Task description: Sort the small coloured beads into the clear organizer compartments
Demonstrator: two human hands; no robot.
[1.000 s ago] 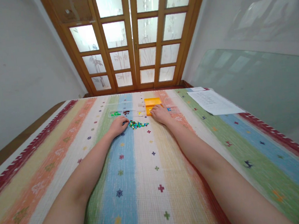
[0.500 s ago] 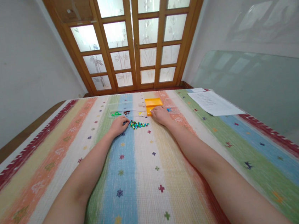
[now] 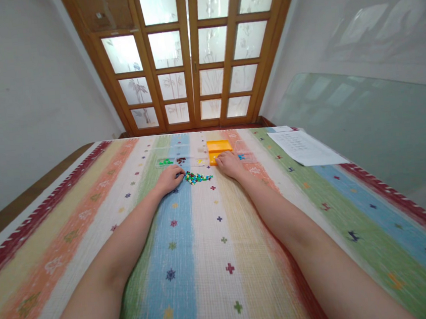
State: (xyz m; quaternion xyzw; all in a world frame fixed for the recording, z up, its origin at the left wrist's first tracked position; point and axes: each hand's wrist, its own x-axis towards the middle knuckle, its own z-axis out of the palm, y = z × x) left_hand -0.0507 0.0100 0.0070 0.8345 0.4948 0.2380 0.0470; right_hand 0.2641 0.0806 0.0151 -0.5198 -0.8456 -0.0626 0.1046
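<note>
A pile of small mixed-colour pieces [image 3: 197,178] lies on the striped cloth. At the pile's left end rests my left hand [image 3: 170,179], fingers curled; anything between its fingertips is too small to name. My right hand [image 3: 231,164] is over the front of an open orange box [image 3: 219,145], its fingers bent together at the box's near part; what they hold, if anything, is hidden. Left of the box are clear containers with green pieces [image 3: 165,162], dark brown pieces [image 3: 181,160] and a few yellow pieces [image 3: 200,161]. Blue pieces [image 3: 240,157] sit in a clear container at the right.
Printed paper sheets [image 3: 303,147] lie at the right back of the table. The striped cloth [image 3: 212,261] covers the table. A wooden door with glass panes [image 3: 191,55] stands behind it, and a glass panel [image 3: 361,123] leans at the right wall.
</note>
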